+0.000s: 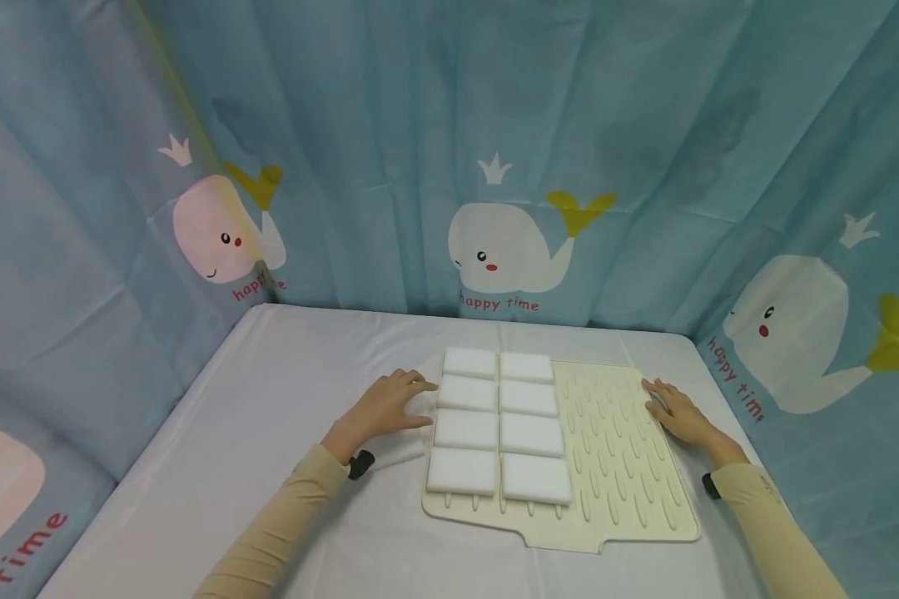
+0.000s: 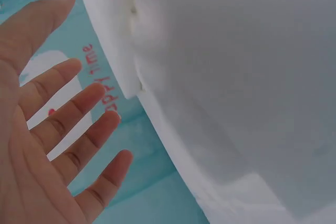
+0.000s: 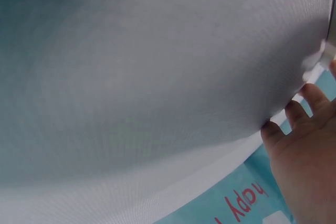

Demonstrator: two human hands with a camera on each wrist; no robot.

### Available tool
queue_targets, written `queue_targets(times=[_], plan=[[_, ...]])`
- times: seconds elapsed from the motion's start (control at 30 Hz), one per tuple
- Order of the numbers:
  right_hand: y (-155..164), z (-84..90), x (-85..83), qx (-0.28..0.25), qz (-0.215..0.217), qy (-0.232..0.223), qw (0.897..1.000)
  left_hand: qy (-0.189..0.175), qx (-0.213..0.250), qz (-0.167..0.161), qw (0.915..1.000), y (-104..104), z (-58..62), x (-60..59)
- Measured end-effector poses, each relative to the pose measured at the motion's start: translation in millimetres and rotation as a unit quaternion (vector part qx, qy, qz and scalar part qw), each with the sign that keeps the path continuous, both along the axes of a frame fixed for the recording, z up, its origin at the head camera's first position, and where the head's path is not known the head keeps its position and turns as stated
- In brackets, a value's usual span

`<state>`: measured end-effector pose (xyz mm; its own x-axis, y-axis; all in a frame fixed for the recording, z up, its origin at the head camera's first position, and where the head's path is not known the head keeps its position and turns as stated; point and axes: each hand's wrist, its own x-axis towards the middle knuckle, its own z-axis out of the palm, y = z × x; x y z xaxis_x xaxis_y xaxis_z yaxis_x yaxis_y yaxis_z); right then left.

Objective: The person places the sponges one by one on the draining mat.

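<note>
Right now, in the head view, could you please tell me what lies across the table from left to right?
Left hand → white sponge blocks in two columns → bare ridged part of the cream mat → right hand.

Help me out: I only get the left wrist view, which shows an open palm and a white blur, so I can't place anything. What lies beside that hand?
Observer: The left hand rests flat on the table, its fingertips at the left edge of a cream mat.
Operator: Is anything on the mat?
Observer: Eight white sponge blocks in two columns of four cover its left half; the ribbed right half is bare.
Operator: And the other hand?
Observer: The right hand lies open on the mat's right edge, holding nothing.
</note>
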<state>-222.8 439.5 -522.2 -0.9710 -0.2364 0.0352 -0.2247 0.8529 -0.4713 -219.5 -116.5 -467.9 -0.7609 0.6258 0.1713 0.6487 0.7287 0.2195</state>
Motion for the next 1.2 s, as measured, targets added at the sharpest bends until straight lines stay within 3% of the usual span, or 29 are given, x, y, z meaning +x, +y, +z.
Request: queue_targets(times=[0.23, 0.57, 0.83, 1.2], plan=[[0, -0.2, 0.2, 0.001, 0.000, 0.002, 1.000, -0.024, -0.002, 0.020, 0.9995, -21, -7.2, -9.4], [-1, 0.5, 1.0, 0.001, 0.006, 0.004, 1.000, -0.057, -0.002, 0.034, 0.9978, -44, -14.9, -12.6], [-1, 0.4, 0.0, 0.002, 0.008, 0.005, 1.000, -0.076, -0.002, 0.043, 0.9962, -56, -21.4, -13.5], [-1, 2.9, 0.7, 0.006, 0.014, 0.002, 1.000, -0.108, 0.002, 0.045, 0.9932, -63, -21.0, -16.0]])
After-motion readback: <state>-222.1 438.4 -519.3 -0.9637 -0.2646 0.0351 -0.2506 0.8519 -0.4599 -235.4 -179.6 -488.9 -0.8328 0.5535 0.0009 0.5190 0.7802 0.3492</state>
